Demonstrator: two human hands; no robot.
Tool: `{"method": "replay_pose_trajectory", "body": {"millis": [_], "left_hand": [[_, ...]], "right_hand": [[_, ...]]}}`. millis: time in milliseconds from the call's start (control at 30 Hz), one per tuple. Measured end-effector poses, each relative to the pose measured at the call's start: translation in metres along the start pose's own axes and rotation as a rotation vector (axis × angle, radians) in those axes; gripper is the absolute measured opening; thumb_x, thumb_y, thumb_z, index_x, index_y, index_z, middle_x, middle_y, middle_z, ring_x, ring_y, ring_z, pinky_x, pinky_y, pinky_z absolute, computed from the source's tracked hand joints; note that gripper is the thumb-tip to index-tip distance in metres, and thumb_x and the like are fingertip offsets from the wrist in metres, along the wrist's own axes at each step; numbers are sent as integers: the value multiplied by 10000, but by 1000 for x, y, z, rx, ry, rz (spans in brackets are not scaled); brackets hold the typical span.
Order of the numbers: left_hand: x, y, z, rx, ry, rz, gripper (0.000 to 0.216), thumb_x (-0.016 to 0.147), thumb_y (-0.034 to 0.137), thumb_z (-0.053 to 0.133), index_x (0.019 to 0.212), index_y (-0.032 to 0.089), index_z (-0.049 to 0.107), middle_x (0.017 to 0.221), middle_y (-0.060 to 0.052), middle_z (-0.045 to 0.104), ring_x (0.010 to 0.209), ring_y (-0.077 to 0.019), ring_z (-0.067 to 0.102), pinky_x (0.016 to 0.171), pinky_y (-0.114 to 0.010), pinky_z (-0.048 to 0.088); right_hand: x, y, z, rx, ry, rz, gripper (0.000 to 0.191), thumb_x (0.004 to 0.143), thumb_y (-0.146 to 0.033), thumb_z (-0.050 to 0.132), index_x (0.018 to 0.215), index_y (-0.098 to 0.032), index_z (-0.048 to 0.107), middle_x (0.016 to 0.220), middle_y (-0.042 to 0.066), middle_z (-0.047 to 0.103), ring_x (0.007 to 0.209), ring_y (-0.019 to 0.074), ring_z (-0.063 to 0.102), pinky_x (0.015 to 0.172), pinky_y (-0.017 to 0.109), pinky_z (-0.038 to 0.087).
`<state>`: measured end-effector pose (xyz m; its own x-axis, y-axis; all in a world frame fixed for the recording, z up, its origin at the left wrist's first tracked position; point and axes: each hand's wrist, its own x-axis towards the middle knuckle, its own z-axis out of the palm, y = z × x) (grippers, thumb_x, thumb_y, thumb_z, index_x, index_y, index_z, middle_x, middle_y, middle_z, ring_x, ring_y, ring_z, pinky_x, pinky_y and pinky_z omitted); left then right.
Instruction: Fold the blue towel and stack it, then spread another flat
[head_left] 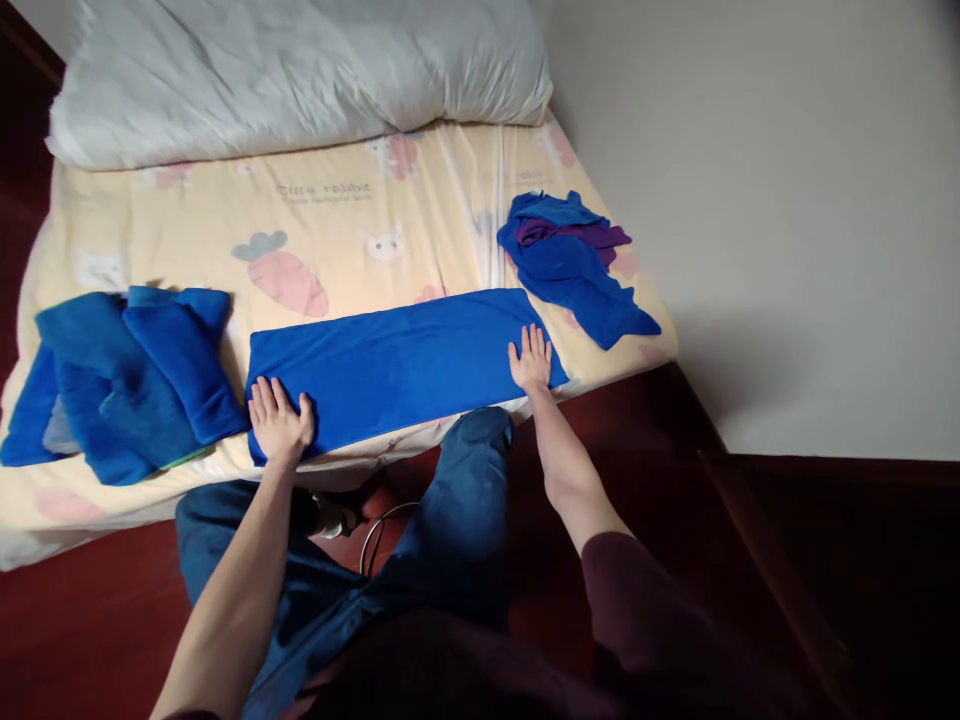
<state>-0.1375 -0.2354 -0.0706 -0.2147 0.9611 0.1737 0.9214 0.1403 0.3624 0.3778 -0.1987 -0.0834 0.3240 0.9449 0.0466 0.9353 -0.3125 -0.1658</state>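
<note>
A blue towel (405,365), folded into a long flat strip, lies along the near edge of the bed. On its left end my left hand (280,420) rests palm down with the fingers stretched out. My right hand (532,358) presses flat on the opposite end, fingers spread. Left of the strip sits a loose heap of blue towels (142,380), close to my left hand. Beyond my right hand lies a crumpled pile of blue cloths (577,265) with a purple cloth (589,235) among them.
The bed (352,240) has a cream sheet printed with carrots and rabbits. A bulky white pillow or folded quilt (300,75) lies across its far side. A pale wall (787,220) stands on the right. My knees (480,450) are at the bed's near edge.
</note>
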Motion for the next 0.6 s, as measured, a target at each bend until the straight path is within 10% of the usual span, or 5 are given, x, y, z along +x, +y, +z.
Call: {"method": "replay_pose_trajectory", "body": {"millis": [600], "left_hand": [[-1,-17,2,36,-24,25,708,1053,420,314,1622,-1,325,1715,-232,243,1631,-321,162,1321,-546,171]], "right_hand": [[-4,-1,4,-37,-15,41,694,1083,-455,194,1677,-102,263,1758,156,194,1634,289,146,1314,579,144]]}}
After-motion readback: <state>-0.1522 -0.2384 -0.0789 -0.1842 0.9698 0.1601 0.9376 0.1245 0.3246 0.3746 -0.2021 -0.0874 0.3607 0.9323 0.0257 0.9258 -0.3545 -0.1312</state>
